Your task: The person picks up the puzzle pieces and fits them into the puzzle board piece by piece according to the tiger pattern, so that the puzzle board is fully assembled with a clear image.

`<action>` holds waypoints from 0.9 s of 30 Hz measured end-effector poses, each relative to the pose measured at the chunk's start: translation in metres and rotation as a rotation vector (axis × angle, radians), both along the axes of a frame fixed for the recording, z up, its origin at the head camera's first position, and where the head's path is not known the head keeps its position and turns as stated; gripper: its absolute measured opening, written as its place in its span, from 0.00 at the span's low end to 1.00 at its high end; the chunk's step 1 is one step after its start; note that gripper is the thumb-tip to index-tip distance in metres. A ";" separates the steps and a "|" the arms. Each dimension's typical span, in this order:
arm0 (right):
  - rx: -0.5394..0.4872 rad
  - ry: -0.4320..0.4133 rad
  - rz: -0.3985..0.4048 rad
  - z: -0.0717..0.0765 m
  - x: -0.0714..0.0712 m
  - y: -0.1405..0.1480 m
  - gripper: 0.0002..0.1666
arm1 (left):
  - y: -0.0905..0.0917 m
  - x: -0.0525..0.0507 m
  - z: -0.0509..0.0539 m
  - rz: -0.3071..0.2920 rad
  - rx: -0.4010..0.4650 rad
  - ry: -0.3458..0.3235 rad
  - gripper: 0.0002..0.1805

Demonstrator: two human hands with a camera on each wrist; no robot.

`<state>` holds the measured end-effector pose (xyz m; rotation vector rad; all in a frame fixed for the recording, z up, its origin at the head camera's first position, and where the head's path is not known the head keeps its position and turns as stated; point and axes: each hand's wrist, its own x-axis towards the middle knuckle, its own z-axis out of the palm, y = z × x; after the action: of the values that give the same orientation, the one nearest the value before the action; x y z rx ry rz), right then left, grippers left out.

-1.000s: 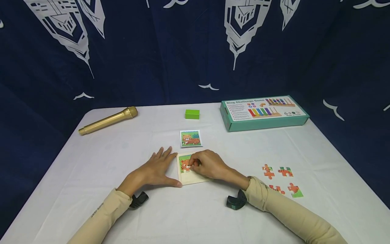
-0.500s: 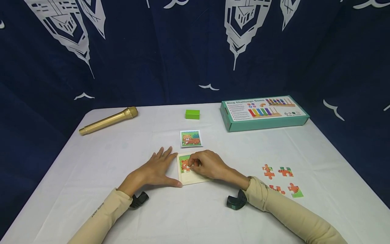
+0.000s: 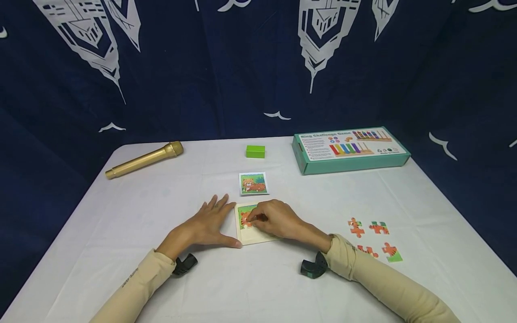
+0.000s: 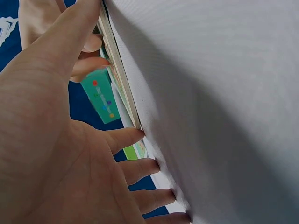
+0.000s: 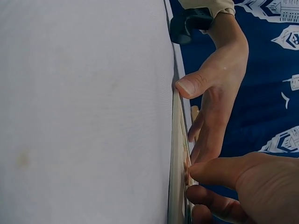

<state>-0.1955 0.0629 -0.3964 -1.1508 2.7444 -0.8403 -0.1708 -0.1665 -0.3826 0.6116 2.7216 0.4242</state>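
Observation:
A shallow puzzle board (image 3: 258, 237) lies mid-table, with a tiger's face (image 3: 243, 219) in its upper left. My left hand (image 3: 203, 225) frames the board's left side with fingers spread, thumb at the lower corner and index finger at the upper one. The right hand (image 3: 278, 218) bends over the board, thumb and index fingertips on a puzzle piece (image 5: 186, 173) beside the face. That piece is mostly covered by the fingers. Behind the board stands a small tiger picture card (image 3: 253, 184). Loose puzzle pieces, such as one with green grass (image 3: 392, 252), lie to the right.
A gold microphone (image 3: 144, 160) lies at the back left. A green block (image 3: 255, 151) sits at the rear, and a teal game box (image 3: 350, 150) at the back right. The right forearm (image 3: 387, 278) passes close to the loose pieces. A patterned blue cloth (image 3: 210, 67) hangs behind.
The right hand's fingertips have shifted slightly left across the tiger picture. The left hand has stayed in place, and the loose pieces have not moved.

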 end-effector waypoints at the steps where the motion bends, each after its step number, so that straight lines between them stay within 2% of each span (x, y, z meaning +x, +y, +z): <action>1: 0.009 0.003 0.003 0.001 0.000 0.000 0.06 | 0.000 0.000 0.000 0.000 -0.001 -0.001 0.62; 8: 0.012 0.009 0.053 0.003 -0.003 0.002 0.08 | -0.001 0.000 0.000 0.007 0.003 0.006 0.62; 16: -0.078 -0.094 0.097 0.023 -0.007 0.031 0.12 | 0.000 -0.001 -0.002 0.003 -0.001 0.013 0.63; 21: -0.126 -0.088 0.041 0.034 -0.011 0.068 0.15 | 0.001 -0.001 -0.001 0.005 0.010 0.013 0.63; 27: -0.065 -0.079 -0.050 0.036 -0.015 0.122 0.18 | 0.002 -0.001 -0.002 0.001 0.020 0.012 0.63</action>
<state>-0.2105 0.1850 -0.3606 -1.0391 2.7110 -0.9665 -0.1718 -0.1648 -0.3849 0.6196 2.7323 0.4495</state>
